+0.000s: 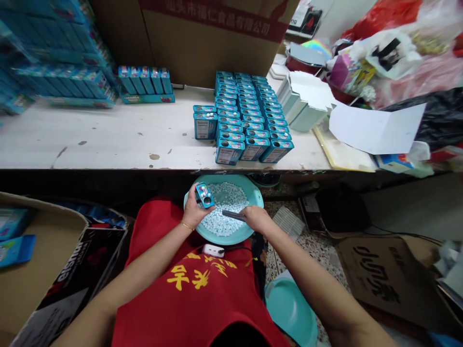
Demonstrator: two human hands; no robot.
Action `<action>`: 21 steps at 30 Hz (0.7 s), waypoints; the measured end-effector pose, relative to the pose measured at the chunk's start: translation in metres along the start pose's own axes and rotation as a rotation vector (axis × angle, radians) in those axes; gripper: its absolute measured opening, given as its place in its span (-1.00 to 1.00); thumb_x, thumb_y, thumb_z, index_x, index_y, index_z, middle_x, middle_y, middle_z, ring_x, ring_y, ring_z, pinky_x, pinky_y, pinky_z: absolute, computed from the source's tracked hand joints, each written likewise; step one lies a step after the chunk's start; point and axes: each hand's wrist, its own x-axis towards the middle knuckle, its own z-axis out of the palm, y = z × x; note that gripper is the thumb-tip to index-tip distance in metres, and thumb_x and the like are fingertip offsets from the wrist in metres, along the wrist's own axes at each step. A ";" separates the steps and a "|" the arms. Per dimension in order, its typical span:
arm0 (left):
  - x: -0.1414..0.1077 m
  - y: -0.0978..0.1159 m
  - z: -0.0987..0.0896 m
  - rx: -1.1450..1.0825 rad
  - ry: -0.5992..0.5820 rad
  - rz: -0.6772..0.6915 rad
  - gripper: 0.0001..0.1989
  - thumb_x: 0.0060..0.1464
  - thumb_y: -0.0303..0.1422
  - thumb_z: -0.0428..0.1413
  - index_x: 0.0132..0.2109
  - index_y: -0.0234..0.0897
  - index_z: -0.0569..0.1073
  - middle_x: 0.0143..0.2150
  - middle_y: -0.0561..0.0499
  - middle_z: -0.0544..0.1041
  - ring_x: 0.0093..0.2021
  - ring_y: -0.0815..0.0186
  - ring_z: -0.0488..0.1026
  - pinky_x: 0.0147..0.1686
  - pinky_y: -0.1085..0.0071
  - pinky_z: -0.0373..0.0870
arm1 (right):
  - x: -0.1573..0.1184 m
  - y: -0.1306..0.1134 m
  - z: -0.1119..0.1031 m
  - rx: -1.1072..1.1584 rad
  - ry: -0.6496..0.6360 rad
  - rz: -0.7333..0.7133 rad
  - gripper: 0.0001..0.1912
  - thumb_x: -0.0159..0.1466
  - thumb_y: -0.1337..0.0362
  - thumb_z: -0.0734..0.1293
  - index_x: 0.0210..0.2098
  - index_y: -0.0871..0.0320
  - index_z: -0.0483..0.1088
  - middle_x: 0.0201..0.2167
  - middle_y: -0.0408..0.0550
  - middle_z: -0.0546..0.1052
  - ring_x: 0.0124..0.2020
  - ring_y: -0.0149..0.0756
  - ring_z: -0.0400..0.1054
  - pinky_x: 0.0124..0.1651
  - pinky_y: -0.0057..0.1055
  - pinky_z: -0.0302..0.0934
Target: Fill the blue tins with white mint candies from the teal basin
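Note:
My left hand is wrapped round a small blue candy tin, tilted so its round opening shows, with a few white candies on its top. It is over the left side of a turquoise basin on my lap, which holds many small white candies. My right hand grips a dark, flat-looking scoop by one end; the other end points left, above the candies. On the table beyond stand rows of similar blue tins, some with round dark openings on top.
Filled blue display boxes and stacked ones stand on the white table. A large carton rises behind. White folded card lies right. An open carton is at my left; a turquoise basin is low right.

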 end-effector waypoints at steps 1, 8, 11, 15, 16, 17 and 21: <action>0.000 0.000 -0.002 0.010 0.012 0.003 -0.08 -0.32 -0.19 0.27 0.16 -0.26 -0.02 0.10 -0.19 0.21 0.07 0.12 0.24 0.06 0.21 0.20 | 0.002 -0.002 0.006 -0.002 -0.003 0.007 -0.71 0.17 0.37 0.13 -0.30 0.13 0.47 -0.32 0.05 0.51 -0.27 -0.26 0.37 -0.33 -0.45 0.12; 0.001 0.002 -0.013 0.016 0.049 0.006 -0.12 -0.27 -0.23 0.25 0.17 -0.22 -0.03 0.14 -0.19 0.16 0.11 0.13 0.21 0.06 0.21 0.21 | 0.008 -0.002 0.030 0.027 0.034 -0.012 -0.66 0.23 0.37 0.05 -0.22 0.10 0.42 -0.20 0.03 0.45 -0.21 -0.29 0.33 -0.27 -0.45 0.11; 0.000 0.007 -0.013 -0.038 0.034 -0.042 -0.07 -0.33 -0.22 0.28 0.17 -0.26 -0.01 0.12 -0.21 0.20 0.10 0.11 0.23 0.06 0.20 0.21 | 0.011 0.001 0.037 0.036 0.028 0.002 -0.66 0.22 0.39 0.05 -0.23 0.11 0.42 -0.20 0.05 0.44 -0.20 -0.27 0.32 -0.26 -0.44 0.11; 0.001 0.032 -0.026 -0.080 0.014 -0.112 -0.08 -0.35 -0.21 0.28 0.16 -0.28 0.03 0.09 -0.20 0.25 0.05 0.11 0.28 0.01 0.22 0.26 | 0.012 0.005 0.045 0.052 0.046 0.039 -0.66 0.20 0.40 0.07 -0.24 0.10 0.44 -0.23 0.05 0.46 -0.20 -0.26 0.34 -0.26 -0.44 0.11; 0.005 0.040 -0.033 -0.076 0.024 -0.113 -0.08 -0.34 -0.21 0.27 0.16 -0.28 0.03 0.09 -0.19 0.26 0.04 0.12 0.28 0.00 0.23 0.26 | 0.012 0.006 0.047 0.063 0.059 0.048 -0.66 0.19 0.40 0.07 -0.24 0.09 0.44 -0.25 0.04 0.47 -0.21 -0.26 0.35 -0.27 -0.44 0.11; 0.010 0.047 -0.040 -0.073 0.030 -0.103 -0.09 -0.32 -0.22 0.27 0.17 -0.29 0.02 0.08 -0.18 0.27 0.03 0.13 0.29 0.01 0.23 0.25 | 0.013 0.007 0.050 0.088 0.074 0.056 -0.66 0.18 0.41 0.08 -0.24 0.09 0.45 -0.26 0.03 0.48 -0.21 -0.27 0.35 -0.27 -0.46 0.11; 0.060 0.061 -0.065 -0.180 -0.040 -0.035 -0.12 -0.26 -0.30 0.23 0.19 -0.36 0.00 0.02 -0.16 0.34 -0.02 0.16 0.34 0.00 0.26 0.25 | 0.020 0.008 0.068 0.309 0.142 0.050 -0.65 0.14 0.42 0.11 -0.24 0.08 0.46 -0.26 -0.04 0.51 -0.19 -0.31 0.34 -0.23 -0.49 0.10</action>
